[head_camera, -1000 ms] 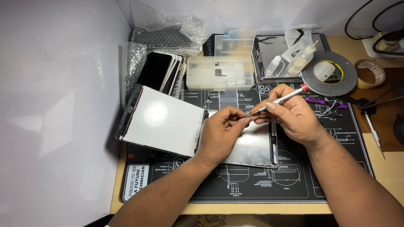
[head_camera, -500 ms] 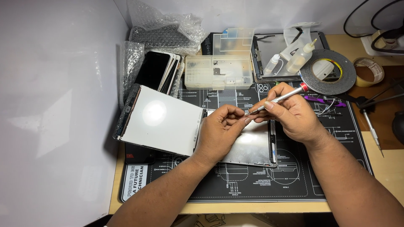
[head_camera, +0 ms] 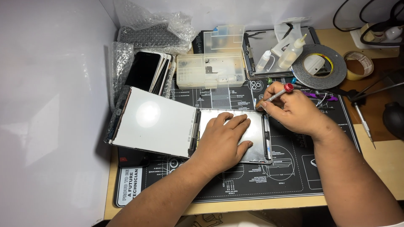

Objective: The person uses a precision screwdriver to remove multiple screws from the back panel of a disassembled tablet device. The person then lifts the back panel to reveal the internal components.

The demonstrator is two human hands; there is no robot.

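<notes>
The left hand (head_camera: 225, 141) lies flat, palm down, on the silvery metal plate of an opened tablet body (head_camera: 252, 136), its fingers a little spread and pointing toward the far right corner. The tablet body rests on a black printed work mat (head_camera: 252, 185) near the middle of the desk. Its white rectangular screen panel (head_camera: 153, 122) is folded out to the left like a book page, touching the body along the hinge edge.

The right hand (head_camera: 294, 111) pinches a slim silver screwdriver with a red cap (head_camera: 275, 96) between thumb and fingers, the other fingers curled in; the tip points down at the tablet's upper right corner (whether it touches the metal cannot be told).

Behind the tablet stands a clear plastic compartment box (head_camera: 210, 69), and to its left a stack of dark phone screens (head_camera: 149, 73) leans beside crumpled bubble wrap (head_camera: 151, 25). To the right of the box sit two small clear squeeze bottles (head_camera: 280, 56) on a grey tray, next to a big roll of black tape (head_camera: 320, 67) and a smaller tan tape roll (head_camera: 357, 65). A second metal tool (head_camera: 364, 124) lies at the mat's right edge, well apart from both hands.
</notes>
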